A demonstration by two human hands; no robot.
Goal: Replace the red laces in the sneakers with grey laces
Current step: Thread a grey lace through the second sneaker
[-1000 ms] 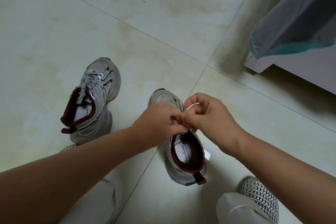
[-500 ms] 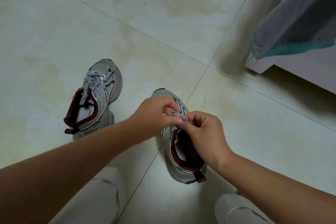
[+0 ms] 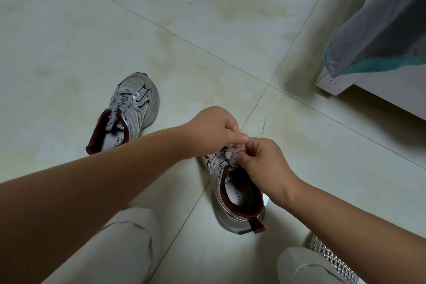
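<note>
Both hands were met over the near sneaker (image 3: 232, 193), at the top of its lacing, just ahead of the collar. The left hand (image 3: 214, 127) was seen with fingers curled down onto the grey lace (image 3: 234, 153); the right hand (image 3: 260, 163) was seen pinching the same lace at its end, thumb and fingers closed on it. Fingertips of the two hands were touching or nearly so. Which eyelet was being worked could not be told, since the hands covered it.

The near sneaker's long axis was laid heel toward the person and toe away, tilted slightly to the left at the toe. The toe half was hidden under the hands. The lace work was therefore directly below both hands, neither one having to reach; the right hand was sat closer to the collar, the left further toward the toe.

The far sneaker (image 3: 131, 113) was stood well apart to the left, roughly parallel, already laced in grey up to its tongue. It lay nearer the left arm. No red lace was seen anywhere on the floor (image 3: 92, 30).

Judged: last eyelets or the knot on the second sneaker were in hand, the task near its end. The next pull would likely run along the shoe's axis, toward the heel.
</note>
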